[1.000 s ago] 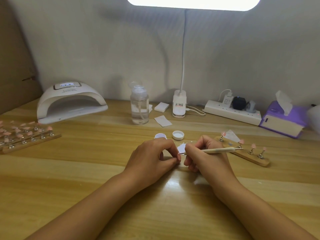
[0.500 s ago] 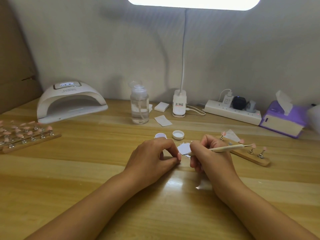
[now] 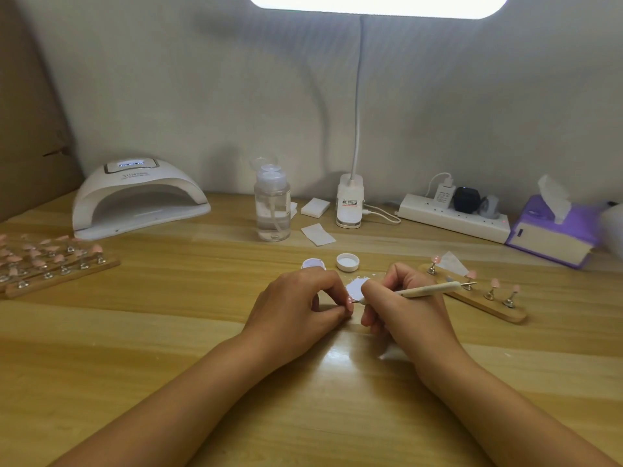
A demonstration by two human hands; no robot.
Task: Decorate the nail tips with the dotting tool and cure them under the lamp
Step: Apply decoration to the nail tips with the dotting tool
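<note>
At centre of the table (image 3: 168, 348), a nail tip (image 3: 350, 300) is pinched betw. thumb and forefinger of the left hand (image 3: 296, 305), low over the wood. It is mostly hidden by the fingers, and only a pink edge is seen. The dotting tool (image 3: 424, 290) is gripped pen-style by the right hand (image 3: 404, 313), fingers curled round the front of the shaft. Its working end is brought right up to the tip; contact can't be told. The tip is judged v. light, thin, stiff and glossy, so prob. slippery and easily smudged while wet. It is best held by its side edges, with the painted face left untouched. The tool is judged light and rigid, best held low near the point for control. The curing lamp (image 3: 138, 197) is set at back left, well apart. More tips are mounted on a wooden holder (image 3: 478, 305) just right of the hands.
</note>
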